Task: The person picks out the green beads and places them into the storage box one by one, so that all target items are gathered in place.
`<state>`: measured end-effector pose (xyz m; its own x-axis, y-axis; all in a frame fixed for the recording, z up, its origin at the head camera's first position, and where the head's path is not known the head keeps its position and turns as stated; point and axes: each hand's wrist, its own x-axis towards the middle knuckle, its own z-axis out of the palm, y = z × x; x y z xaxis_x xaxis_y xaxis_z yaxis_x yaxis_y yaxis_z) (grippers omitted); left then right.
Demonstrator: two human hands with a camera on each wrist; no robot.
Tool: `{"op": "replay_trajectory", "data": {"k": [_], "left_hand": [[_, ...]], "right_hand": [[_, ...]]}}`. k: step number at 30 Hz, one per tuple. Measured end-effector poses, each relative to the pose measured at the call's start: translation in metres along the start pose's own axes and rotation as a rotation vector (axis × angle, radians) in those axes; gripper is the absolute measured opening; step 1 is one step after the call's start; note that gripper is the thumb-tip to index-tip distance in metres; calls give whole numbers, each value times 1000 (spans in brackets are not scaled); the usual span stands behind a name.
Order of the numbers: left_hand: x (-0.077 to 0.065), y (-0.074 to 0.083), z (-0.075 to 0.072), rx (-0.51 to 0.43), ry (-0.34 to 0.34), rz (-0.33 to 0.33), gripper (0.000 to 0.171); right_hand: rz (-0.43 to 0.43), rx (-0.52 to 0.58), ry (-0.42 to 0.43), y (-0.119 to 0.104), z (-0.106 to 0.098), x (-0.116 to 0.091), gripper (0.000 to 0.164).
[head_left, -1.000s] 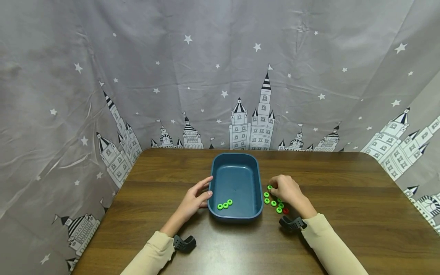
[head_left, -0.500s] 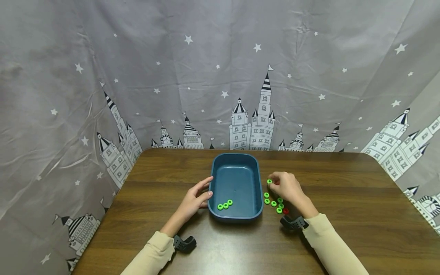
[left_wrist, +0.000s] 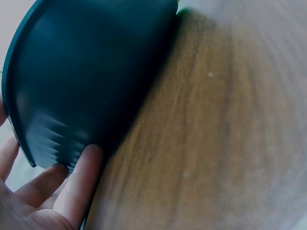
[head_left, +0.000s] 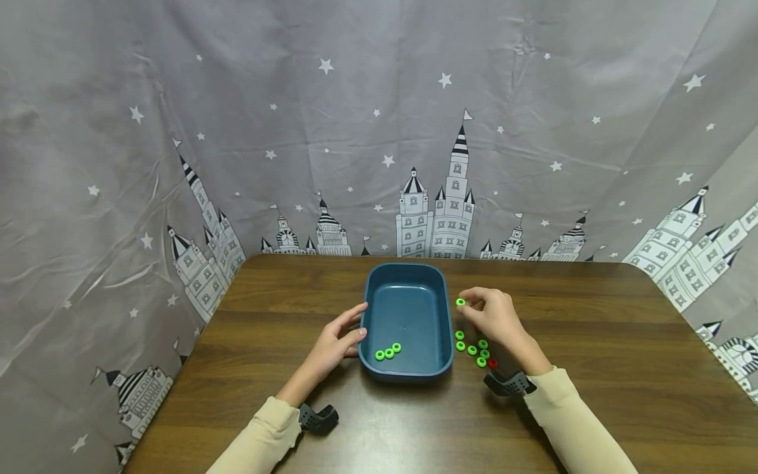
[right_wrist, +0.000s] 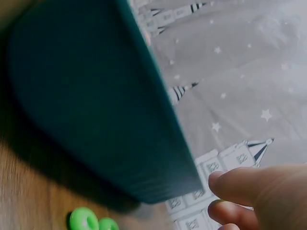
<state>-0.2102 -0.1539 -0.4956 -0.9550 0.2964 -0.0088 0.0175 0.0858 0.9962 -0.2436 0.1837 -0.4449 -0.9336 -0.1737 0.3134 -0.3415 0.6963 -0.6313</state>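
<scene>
A green ring (head_left: 460, 302) is being pinched by the right hand (head_left: 494, 319), and that grip is being held narrow! Just left of it the blue bin (head_left: 405, 376) is being faced, no contact being made, its long axis being aimed at the curtain (head_left: 355, 164). Beyond, on the bin's other side, its wall is being touched by the left hand (head_left: 334, 342), fingers being spread. Three green rings (head_left: 389, 353) are being held inside, leftward of the grip; loose green rings (head_left: 460, 345) and a red ring (head_left: 493, 363) are being borne by the table (head_left: 592, 342), on the grip's side away from the curtain.
</scene>
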Motion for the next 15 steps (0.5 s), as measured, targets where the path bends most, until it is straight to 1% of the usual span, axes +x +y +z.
{"op": "replay_trajectory", "data": {"k": [8,15], "left_hand": [[0,0,0,2,-1,-1,56],[0,1,1,-2,5,-7,56]], "right_hand": [[-39,75,-18,-23,0,0,15],[-96,113,-40,-44,7,3,17]]}}
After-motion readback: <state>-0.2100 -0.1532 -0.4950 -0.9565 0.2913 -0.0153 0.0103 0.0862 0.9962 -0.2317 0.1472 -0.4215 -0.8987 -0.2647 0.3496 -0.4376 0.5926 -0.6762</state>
